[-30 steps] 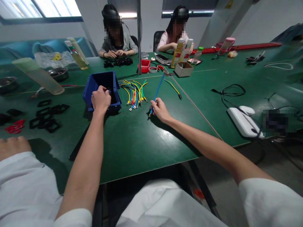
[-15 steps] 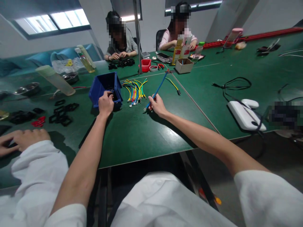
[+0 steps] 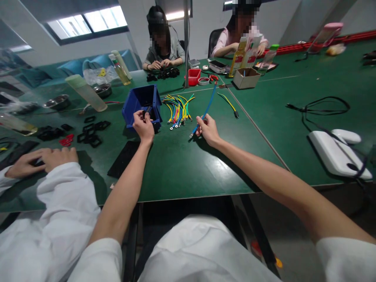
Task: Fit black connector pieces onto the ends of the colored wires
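My left hand (image 3: 143, 126) is at the front opening of the blue bin (image 3: 131, 105), its fingers closed round a small black piece (image 3: 146, 113). Dark pieces lie inside the bin behind it. In my right hand (image 3: 208, 129) is a blue cable (image 3: 210, 101), pinched near its lower end, where a metal ring terminal sticks out. The cable slants up and away over the table. Between the bin and my right hand lies a bundle of coloured cables (image 3: 179, 109) with ring ends. A yellow-green cable (image 3: 228, 102) with a black end rests to the right.
A flat black object (image 3: 123, 158) lies beside my left forearm. Black frames (image 3: 92, 133) and a co-worker's hands (image 3: 44, 160) are at the left. A small box (image 3: 246, 80) stands farther back, near a metal pole (image 3: 186, 47). A white device (image 3: 337, 154) with cords lies right.
The view has shifted, so the table items appear farther right. My left hand has drawn back slightly at the bin's opening, and a black piece now shows in its fingers. My right hand still holds the blue cable.
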The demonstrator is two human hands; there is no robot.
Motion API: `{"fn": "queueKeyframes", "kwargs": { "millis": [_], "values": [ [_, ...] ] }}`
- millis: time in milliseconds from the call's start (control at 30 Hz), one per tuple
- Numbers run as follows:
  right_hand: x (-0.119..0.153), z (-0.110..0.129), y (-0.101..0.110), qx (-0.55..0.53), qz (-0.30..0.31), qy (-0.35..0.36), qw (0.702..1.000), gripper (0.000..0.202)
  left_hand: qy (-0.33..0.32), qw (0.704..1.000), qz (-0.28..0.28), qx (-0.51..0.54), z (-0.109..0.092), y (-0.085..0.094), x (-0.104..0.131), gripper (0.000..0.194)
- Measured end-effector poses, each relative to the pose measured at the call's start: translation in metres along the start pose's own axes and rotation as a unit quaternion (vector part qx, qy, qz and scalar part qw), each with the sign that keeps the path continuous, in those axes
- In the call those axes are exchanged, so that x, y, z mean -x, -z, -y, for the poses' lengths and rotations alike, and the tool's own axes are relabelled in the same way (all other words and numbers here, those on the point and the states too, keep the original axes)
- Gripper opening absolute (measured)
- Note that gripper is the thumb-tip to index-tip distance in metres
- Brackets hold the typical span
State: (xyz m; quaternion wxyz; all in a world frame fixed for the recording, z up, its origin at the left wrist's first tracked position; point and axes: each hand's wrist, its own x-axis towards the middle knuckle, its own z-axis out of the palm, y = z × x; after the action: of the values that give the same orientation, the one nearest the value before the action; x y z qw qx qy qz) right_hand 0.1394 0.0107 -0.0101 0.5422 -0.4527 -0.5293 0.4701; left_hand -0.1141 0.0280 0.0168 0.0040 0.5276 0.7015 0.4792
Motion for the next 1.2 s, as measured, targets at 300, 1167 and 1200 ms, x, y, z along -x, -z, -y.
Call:
{"fn": "queueKeyframes", "kwargs": {
  "millis": [300, 1167, 1200],
  "values": [
    [-0.006, -0.007, -0.002, -0.012, -0.026, 0.013, 1.000, 0.044, -0.111, 0.993, -0.034, -0.011, 0.031, -0.014, -0.003, 0.032],
    [-0.006, -0.010, -0.004, -0.011, -0.056, 0.040, 0.998, 0.045, -0.273, 0.930, 0.237, -0.067, -0.024, -0.030, 0.052, 0.024],
    [-0.006, -0.009, -0.004, -0.023, -0.066, 0.036, 0.997, 0.045, -0.275, 0.927, 0.243, -0.071, -0.024, -0.030, 0.052, 0.025]
  ]
}}
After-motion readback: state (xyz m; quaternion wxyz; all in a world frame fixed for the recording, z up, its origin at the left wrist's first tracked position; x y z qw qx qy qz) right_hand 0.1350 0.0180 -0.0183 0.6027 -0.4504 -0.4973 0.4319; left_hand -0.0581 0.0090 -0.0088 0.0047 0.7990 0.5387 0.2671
